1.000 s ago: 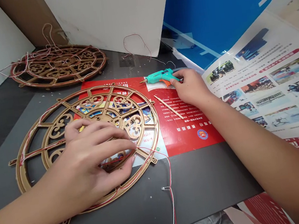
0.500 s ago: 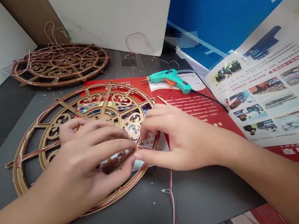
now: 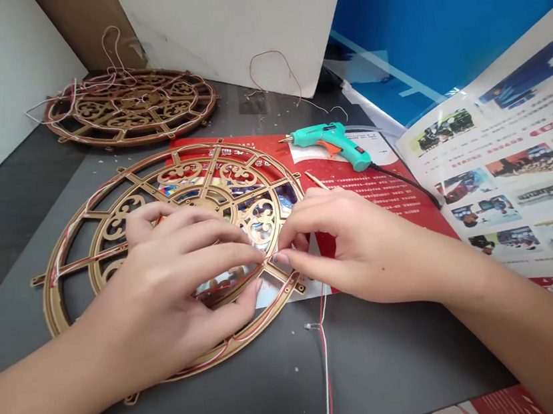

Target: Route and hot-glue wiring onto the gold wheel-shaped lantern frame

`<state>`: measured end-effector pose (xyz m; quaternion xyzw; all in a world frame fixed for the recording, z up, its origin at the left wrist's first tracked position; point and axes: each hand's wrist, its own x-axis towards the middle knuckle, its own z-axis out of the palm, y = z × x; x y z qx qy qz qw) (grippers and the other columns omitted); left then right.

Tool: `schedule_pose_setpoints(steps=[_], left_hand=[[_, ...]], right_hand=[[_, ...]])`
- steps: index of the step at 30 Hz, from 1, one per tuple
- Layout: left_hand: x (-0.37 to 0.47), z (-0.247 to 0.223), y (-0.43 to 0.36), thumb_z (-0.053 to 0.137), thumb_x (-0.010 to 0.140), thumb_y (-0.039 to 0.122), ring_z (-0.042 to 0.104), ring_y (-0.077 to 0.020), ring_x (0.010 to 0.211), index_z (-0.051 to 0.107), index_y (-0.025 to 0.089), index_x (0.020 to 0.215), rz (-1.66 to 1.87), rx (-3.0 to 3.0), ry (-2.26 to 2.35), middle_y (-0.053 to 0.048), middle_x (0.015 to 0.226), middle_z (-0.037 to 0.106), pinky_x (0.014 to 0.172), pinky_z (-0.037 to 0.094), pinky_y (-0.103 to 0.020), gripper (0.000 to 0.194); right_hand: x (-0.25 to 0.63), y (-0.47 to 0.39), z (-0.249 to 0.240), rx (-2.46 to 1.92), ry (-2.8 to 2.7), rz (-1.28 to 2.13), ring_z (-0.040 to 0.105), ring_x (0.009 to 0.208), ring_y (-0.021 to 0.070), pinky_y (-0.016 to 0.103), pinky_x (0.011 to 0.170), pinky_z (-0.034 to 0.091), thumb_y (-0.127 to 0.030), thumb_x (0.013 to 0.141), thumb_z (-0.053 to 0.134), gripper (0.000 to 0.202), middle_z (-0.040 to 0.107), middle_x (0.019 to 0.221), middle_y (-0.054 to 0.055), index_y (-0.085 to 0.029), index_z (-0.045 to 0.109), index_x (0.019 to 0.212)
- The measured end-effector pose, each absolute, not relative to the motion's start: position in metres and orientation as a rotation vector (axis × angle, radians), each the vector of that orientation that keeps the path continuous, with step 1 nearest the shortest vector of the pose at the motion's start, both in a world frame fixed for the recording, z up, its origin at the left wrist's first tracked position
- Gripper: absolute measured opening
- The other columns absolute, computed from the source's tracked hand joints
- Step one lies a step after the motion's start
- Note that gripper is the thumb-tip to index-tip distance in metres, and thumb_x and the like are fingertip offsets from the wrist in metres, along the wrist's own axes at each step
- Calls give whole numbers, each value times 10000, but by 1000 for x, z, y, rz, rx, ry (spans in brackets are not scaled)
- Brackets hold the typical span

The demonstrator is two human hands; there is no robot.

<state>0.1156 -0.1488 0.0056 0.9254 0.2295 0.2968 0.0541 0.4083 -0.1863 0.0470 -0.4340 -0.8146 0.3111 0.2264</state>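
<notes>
A round wooden openwork frame point(image 3: 52, 298) lies on the dark table, with red and white wire running along its rim and spokes. My left hand point(image 3: 180, 286) rests over its middle, fingers spread, index fingertip against the wire at the inner ring and thumb apart below. At the ring's right side my right hand point(image 3: 342, 246) pinches the thin wire between thumb and index finger. From there the red and white wires point(image 3: 326, 362) hang down over the table, with a small clear bulb point(image 3: 311, 326) on them.
A teal glue gun point(image 3: 334, 143) lies on a red printed sheet point(image 3: 386, 197), near a thin wooden stick point(image 3: 316, 179). A second wired wooden wheel point(image 3: 140, 138) sits at the back left. An open leaflet point(image 3: 523, 203) stands at right.
The camera view has shifted, moving the scene slightly right. My right thumb has drawn away from my left fingertips along the wire, and my left thumb now stands apart from its index finger.
</notes>
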Motion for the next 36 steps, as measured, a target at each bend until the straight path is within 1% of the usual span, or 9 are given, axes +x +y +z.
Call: schedule_pose_setpoints(steps=[4,9,13,18,22,25,29,32,36], left_hand=[[116,6,-149,757,1240,398,865,-227,1119,831,431,1252,891,2800,700,124,1188,936,1156,413,-561,83],[117,7,-149,739,1253,387,880,-199,1099,808,426,1268,911,2800,698,137,1215,935,1163,420,-542,81],[118,7,-153,728,1260,372,875,-183,1049,798,415,1239,905,2802,673,138,1185,927,1147,421,-531,85],[121,6,-154,733,1256,362,873,-183,1024,800,411,1212,918,2806,661,140,1151,925,1141,420,-535,94],[123,7,-152,751,1234,352,883,-192,1028,821,413,1192,916,2788,664,130,1131,943,1133,456,-549,101],[121,7,-151,763,1203,359,882,-196,1013,844,420,1180,894,2796,681,115,1124,953,1144,516,-557,103],[117,6,-151,788,1146,382,886,-222,1040,893,439,1186,820,2824,733,80,1124,962,1223,605,-575,126],[116,5,-151,770,1161,382,884,-222,1028,910,441,1176,825,2817,726,77,1124,957,1257,611,-588,153],[117,6,-151,824,1113,361,887,-232,1018,924,468,1202,827,2793,723,77,1137,958,1263,603,-587,172]], right_hand=[[408,-187,47,-1237,-2174,896,744,847,193,412,960,505,-97,1174,783,169,850,882,-23,-203,885,1090],[408,-186,43,-1203,-2218,799,768,971,228,416,973,494,-53,1159,807,224,889,949,1,-234,922,1094],[409,-184,38,-1166,-2266,760,749,963,227,416,971,487,-14,1160,762,296,899,963,6,-242,946,1120],[415,-183,37,-1106,-2280,685,752,988,232,409,942,498,-42,1188,775,255,908,992,26,-212,938,1091],[416,-184,41,-1061,-2274,730,795,1067,228,410,1018,543,-14,1179,757,267,949,1068,21,-202,921,1084],[415,-187,45,-1118,-2272,769,809,1076,235,405,1004,558,-30,1177,751,254,939,1046,15,-212,898,1077],[414,-189,47,-1151,-2297,733,808,1107,272,443,1051,579,-74,1196,698,250,931,1091,66,-204,895,1111],[414,-189,47,-1137,-2339,726,798,1156,296,476,1098,580,-81,1207,642,309,918,1131,98,-195,923,1147],[414,-189,48,-1171,-2321,811,789,1182,305,485,1124,579,-115,1180,729,237,904,1077,74,-231,901,1065]])
